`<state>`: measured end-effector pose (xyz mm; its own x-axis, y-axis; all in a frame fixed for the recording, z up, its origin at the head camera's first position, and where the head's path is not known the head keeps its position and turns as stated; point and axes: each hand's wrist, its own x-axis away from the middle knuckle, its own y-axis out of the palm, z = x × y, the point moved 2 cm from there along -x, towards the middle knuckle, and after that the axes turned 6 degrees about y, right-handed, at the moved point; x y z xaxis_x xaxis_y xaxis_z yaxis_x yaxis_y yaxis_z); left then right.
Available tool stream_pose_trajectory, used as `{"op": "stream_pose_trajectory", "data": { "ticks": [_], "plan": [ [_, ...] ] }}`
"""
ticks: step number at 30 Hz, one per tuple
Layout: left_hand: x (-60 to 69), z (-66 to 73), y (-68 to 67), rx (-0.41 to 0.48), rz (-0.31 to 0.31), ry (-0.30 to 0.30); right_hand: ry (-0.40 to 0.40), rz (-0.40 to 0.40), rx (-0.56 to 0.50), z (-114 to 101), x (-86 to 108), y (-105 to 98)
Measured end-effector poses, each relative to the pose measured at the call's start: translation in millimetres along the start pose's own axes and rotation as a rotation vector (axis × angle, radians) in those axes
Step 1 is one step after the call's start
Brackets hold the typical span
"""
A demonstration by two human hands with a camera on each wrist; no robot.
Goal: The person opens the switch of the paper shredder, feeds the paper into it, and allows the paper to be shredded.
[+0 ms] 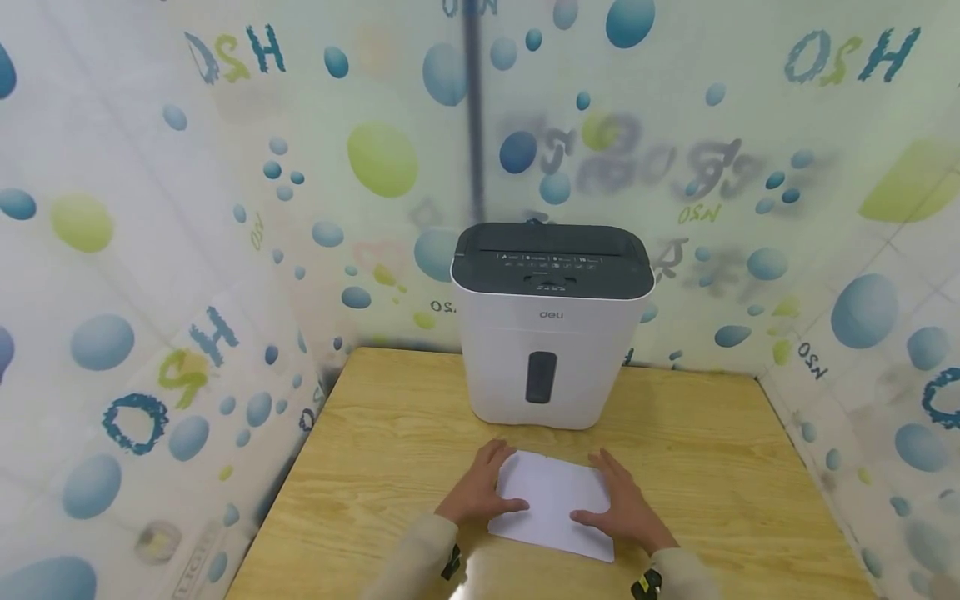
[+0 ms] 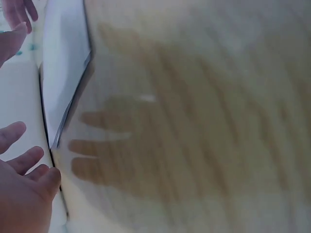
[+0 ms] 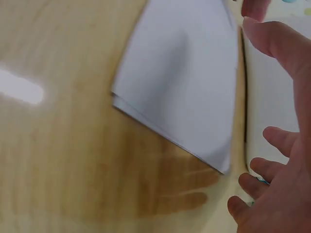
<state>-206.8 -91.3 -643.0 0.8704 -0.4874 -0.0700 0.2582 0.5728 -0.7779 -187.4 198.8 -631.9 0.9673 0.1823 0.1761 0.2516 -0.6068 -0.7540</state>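
Observation:
White paper (image 1: pixel 555 500) lies on the wooden table, in front of the shredder. In the right wrist view the paper (image 3: pixel 194 82) shows two edges lying slightly apart at its near side, like a fold or stacked sheets. Over the paper's left side is my left hand (image 1: pixel 482 487), its thumb extended inward. Across from it, my right hand (image 1: pixel 621 504) is above the right side, thumb likewise pointing in. Both wrist views show the fingers of the left hand (image 2: pixel 24 194) and right hand (image 3: pixel 282 184) spread, with nothing held. Whether any fingertip touches the paper cannot be told.
A white paper shredder (image 1: pixel 495 358) with a dark top stands at the back of the wooden table (image 1: pixel 375 433). Behind and at both sides hang patterned curtain-like walls (image 1: pixel 382 158). Light reflects off the tabletop near the front.

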Motion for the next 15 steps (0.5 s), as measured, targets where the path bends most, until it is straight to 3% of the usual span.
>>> {"op": "stream_pose_trajectory", "data": {
  "ticks": [7, 15],
  "plan": [
    [-0.6, 1.2, 12.6, -0.044, -0.028, 0.01, -0.032, 0.034, 0.073, 5.5, 2.4, 18.1],
    [1.2, 6.4, 18.4, -0.118, -0.044, 0.025, -0.022, 0.06, 0.067, 0.9, 6.8, 20.4]
  ]
}}
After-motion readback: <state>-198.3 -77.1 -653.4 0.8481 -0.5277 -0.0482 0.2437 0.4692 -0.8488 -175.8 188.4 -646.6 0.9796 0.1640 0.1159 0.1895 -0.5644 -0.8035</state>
